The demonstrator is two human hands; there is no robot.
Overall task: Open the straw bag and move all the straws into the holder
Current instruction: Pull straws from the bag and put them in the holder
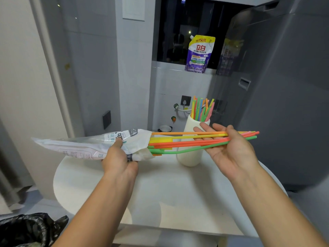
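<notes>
Some straws occupy the holder; left hand grips the bag, flat right hand supports the half-out remaining bunch.

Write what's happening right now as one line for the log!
left hand: grips straw bag | right hand: open under straws poking from bag | holder: upright, partly filled | task: unfinished
</notes>
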